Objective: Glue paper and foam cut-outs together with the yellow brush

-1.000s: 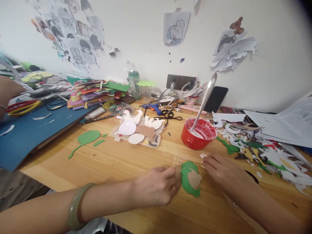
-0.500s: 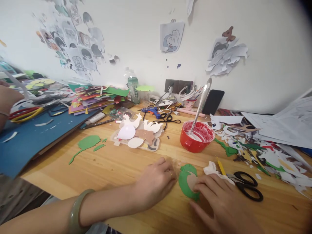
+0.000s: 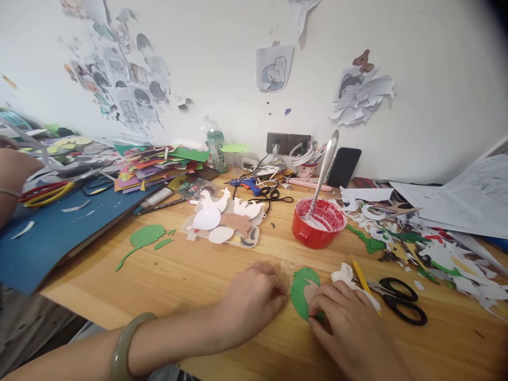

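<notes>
A green paper cutout with a beige piece on it lies flat on the wooden table. My right hand has its thumb and fingertips closed at the cutout's right edge, partly covering it. To the left of the cutout rests my left hand, fingers curled together and apart from the green piece; whatever its fingertips hold, if anything, is hidden. Just beyond my right hand are a crumpled white tissue, a yellow stick-like tool and black-handled scissors.
A red pot of white paste holds a spoon. Behind the hands sits a clear tray of paper shapes. Green leaf-like cutouts lie left. Paper scraps cover the right. Another person's arm is at far left.
My right thumb has moved up toward the fingers, closing at the cutout's edge. My left hand has barely shifted. The whole view has tilted slightly.
</notes>
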A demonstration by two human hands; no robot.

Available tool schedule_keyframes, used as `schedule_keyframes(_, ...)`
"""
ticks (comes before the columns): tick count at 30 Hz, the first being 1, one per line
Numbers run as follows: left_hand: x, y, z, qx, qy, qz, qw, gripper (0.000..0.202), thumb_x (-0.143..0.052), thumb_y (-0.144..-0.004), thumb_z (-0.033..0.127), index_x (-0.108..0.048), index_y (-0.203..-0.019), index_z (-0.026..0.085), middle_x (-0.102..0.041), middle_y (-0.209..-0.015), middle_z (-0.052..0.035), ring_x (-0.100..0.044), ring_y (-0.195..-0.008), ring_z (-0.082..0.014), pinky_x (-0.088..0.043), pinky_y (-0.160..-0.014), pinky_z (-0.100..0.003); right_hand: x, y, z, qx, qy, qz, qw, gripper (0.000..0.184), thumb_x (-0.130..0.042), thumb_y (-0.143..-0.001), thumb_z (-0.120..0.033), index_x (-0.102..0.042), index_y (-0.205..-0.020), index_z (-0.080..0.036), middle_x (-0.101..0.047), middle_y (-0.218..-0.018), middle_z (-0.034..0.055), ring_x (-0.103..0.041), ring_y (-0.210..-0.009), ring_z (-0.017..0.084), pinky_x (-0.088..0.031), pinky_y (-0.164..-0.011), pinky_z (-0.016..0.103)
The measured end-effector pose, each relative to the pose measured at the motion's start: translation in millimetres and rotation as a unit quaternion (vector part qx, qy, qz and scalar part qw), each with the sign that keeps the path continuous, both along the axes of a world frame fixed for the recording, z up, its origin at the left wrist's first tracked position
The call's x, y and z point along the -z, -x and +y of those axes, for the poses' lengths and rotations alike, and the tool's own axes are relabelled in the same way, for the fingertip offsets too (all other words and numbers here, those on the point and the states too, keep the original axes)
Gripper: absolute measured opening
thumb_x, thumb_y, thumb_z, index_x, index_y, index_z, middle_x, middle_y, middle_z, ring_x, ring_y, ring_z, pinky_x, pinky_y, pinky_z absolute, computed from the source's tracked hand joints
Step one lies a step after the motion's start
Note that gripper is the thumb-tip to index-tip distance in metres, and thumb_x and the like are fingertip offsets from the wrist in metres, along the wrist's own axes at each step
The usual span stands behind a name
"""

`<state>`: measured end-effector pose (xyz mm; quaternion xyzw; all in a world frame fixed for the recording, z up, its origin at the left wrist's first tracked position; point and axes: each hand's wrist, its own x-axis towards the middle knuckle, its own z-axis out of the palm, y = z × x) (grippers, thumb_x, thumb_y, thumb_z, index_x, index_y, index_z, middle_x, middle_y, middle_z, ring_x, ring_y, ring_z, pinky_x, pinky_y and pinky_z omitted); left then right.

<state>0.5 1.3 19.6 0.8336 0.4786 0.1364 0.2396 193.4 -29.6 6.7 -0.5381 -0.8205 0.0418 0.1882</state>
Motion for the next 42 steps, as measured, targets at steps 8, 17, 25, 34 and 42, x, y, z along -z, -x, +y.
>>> schedule_keyframes(8, -0.5, -3, -1, 0.006, 0.020, 0.001, 1.000, 0.016, -0.049, -0.077, 0.019, -0.065, -0.078, 0.020, -0.062, -0.079, -0.0024, -0.056, -0.081, -0.0182, -0.040, -0.068, -0.025, 4.5, 7, 3, 0.055, -0.014, 0.010, 0.998, 0.015, -0.070, -0.061, -0.021, -0.056, -0.066, -0.024, -0.059, -0.080, -0.0030, -0.048, -0.083, 0.023, -0.033, -0.071, 0.038)
schedule_keyframes(17, -1.8, -5, -2, 0.002, 0.007, -0.019, 1.000, 0.014, -0.051, -0.073, 0.018, -0.065, -0.075, 0.019, -0.064, -0.077, -0.0023, -0.057, -0.079, -0.0189, -0.042, -0.069, -0.027, 13.5, -1, -4, 0.045, -0.030, 0.023, 0.998, 0.008, -0.059, -0.071, -0.022, -0.057, -0.068, -0.029, -0.060, -0.083, -0.0056, -0.050, -0.082, 0.020, -0.032, -0.067, 0.036)
schedule_keyframes(25, 11.4, -7, 4, -0.022, 0.236, -0.142, 0.961, 0.023, -0.050, -0.072, 0.022, -0.069, -0.084, 0.020, -0.068, -0.079, 0.0016, -0.061, -0.077, -0.0167, -0.042, -0.064, -0.022, 14.5, -4, -3, 0.040, -0.060, -0.023, 0.997, 0.004, -0.060, -0.071, -0.027, -0.058, -0.073, -0.030, -0.060, -0.084, -0.0049, -0.050, -0.083, 0.022, -0.033, -0.065, 0.036)
schedule_keyframes(34, -4.4, -8, 9, -0.019, 0.055, -0.075, 0.995, 0.023, -0.046, -0.072, 0.014, -0.065, -0.083, 0.020, -0.063, -0.085, -0.0009, -0.058, -0.077, -0.0164, -0.043, -0.068, -0.025, 1.1, -12, 3, 0.045, -0.113, -0.029, 0.992, 0.016, -0.050, -0.078, -0.029, -0.060, -0.089, -0.034, -0.062, -0.091, -0.0052, -0.051, -0.088, 0.022, -0.032, -0.068, 0.037)
schedule_keyframes(42, -2.3, -24, 28, -0.003, 0.007, 0.015, 1.000, 0.020, -0.050, -0.071, 0.017, -0.067, -0.080, 0.016, -0.064, -0.083, -0.0065, -0.058, -0.082, -0.0222, -0.044, -0.072, -0.030, -5.4, -17, 21, -0.007, -0.044, -0.065, 0.997, 0.015, -0.048, -0.082, -0.025, -0.062, -0.082, -0.030, -0.060, -0.081, -0.0033, -0.051, -0.080, 0.019, -0.031, -0.065, 0.034)
